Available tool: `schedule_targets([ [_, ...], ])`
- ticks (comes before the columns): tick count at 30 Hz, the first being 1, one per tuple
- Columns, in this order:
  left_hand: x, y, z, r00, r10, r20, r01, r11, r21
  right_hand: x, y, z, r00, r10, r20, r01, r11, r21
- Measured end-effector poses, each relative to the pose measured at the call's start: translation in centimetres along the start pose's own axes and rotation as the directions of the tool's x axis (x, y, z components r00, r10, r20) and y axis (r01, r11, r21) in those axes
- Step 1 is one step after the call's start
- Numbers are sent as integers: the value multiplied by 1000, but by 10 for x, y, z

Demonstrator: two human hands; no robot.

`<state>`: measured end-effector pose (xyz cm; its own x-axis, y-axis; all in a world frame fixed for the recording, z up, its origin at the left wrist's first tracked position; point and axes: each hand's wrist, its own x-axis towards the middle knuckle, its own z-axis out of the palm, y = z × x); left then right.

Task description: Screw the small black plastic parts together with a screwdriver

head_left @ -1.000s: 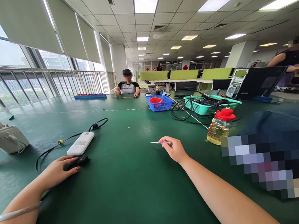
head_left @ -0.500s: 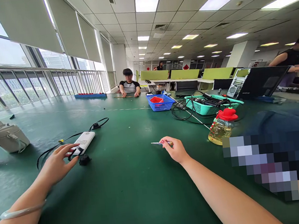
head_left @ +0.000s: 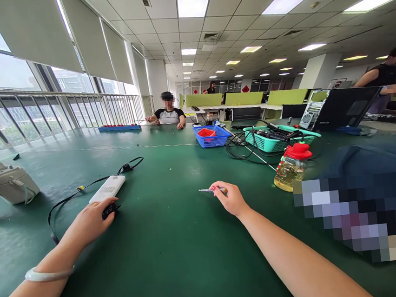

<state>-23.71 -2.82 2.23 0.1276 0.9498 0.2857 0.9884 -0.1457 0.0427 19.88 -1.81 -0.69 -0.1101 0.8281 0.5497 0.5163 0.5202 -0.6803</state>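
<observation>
My left hand (head_left: pixel 89 224) is on the table at the near end of a white oblong block (head_left: pixel 108 188), perhaps a power strip. Its thumb and fingers close around a small black piece (head_left: pixel 110 210) with short prongs, possibly a plug; the fingers partly cover it. A black cable (head_left: pixel 65 200) with a yellow tag curves behind the block. In the middle, my right hand (head_left: pixel 231 197) pinches a small screwdriver (head_left: pixel 219 190) just above the table. Its thin metal shaft points left.
A jar with a red lid (head_left: pixel 292 167) stands right of my right hand. Behind are a blue basket (head_left: pixel 211 139), a teal basket (head_left: pixel 269 141) of cables and a computer case (head_left: pixel 315 109). A beige device (head_left: pixel 12 182) stands at left. A person (head_left: pixel 169 111) sits across the table.
My left hand has moved right and towards me, from over the white block onto the black piece, and closed on it. My right hand stays in place with the screwdriver.
</observation>
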Motion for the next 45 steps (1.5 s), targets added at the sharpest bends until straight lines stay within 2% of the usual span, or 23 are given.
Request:
schedule_targets([
  [5, 1, 1, 5, 995, 57, 76, -55, 998, -18, 0, -2, 0, 1000, -7, 1, 7, 1000, 1],
  [9, 2, -1, 6, 997, 28, 75, -25, 999, -47, 0, -3, 0, 1000, -22, -3, 22, 1000, -22],
  [12, 4, 11, -1, 994, 81, 78, -75, 994, -82, 1, -3, 0, 999, -37, -19, 36, 998, -55],
  [15, 7, 49, -12, 972, 228, 64, -216, 964, -157, 2, -3, 2, 997, -69, -29, 66, 994, -84],
  [17, 11, 88, -19, 944, 327, 43, -310, 926, -217, 2, -3, 4, 996, -90, -25, 87, 991, -101],
  [19, 17, 130, -19, 899, 432, 69, -399, 875, -275, 3, -3, 5, 996, -93, -14, 91, 987, -129],
  [21, 26, 171, -13, 867, 493, 72, -449, 836, -317, 3, -4, 5, 995, -98, -7, 95, 982, -165],
  [23, 38, 204, 0, 857, 508, 87, -458, 828, -325, 3, -5, 5, 993, -117, -16, 112, 975, -194],
  [26, 57, 233, 23, 862, 500, 82, -453, 834, -316, 3, -7, 3, 989, -139, -57, 124, 969, -214],
  [28, 65, 239, 37, 862, 503, 61, -460, 827, -322, 3, -8, 2, 987, -141, -83, 121, 970, -210],
  [31, 70, 236, 49, 857, 515, 18, -471, 797, -378, 3, -9, 1, 983, -149, -104, 126, 972, -197],
  [37, 69, 224, 57, 907, 420, 10, -363, 795, -486, 2, -18, 0, 965, -236, -112, 214, 960, -182],
  [40, 72, 224, 58, 889, 457, 1, -394, 767, -507, -5, -35, 9, 915, -403, -27, 389, 898, -206],
  [42, 74, 226, 58, 874, 484, 40, -402, 767, -500, -13, -51, 22, 843, -521, 132, 537, 812, -229],
  [43, 76, 227, 57, 868, 492, 66, -401, 773, -491, -18, -59, 30, 784, -579, 226, 620, 751, -227],
  [45, 77, 228, 56, 864, 495, 94, -402, 789, -465, -27, -73, 47, 635, -674, 377, 768, 606, -208],
])
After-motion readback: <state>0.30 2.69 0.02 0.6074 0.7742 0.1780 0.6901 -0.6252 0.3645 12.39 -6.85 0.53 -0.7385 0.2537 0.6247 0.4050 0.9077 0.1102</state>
